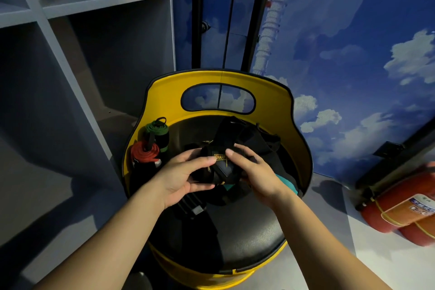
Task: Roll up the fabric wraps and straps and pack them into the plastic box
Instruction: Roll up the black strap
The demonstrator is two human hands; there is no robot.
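Observation:
Over the black seat of a yellow chair (235, 238), both hands hold a black wrap (220, 167) with a gold logo patch. My left hand (186, 174) grips its left side, thumb underneath and fingers on top. My right hand (254, 172) pinches its right side, thumb on the patch. Loose black straps (249, 134) trail from it toward the chair back. A rolled green-and-black wrap (159, 133) and a rolled red-and-black wrap (144, 156) stand at the seat's left edge. A teal piece (286, 182) shows under my right wrist. No plastic box is in view.
The yellow chair back (164, 99) with a handle cut-out curves around the seat. Grey shelving (77, 54) stands to the left. Red fire extinguishers (400, 209) lie on the floor at the right, before a blue cloud-painted wall (353, 54). A black clip (196, 209) lies under my left wrist.

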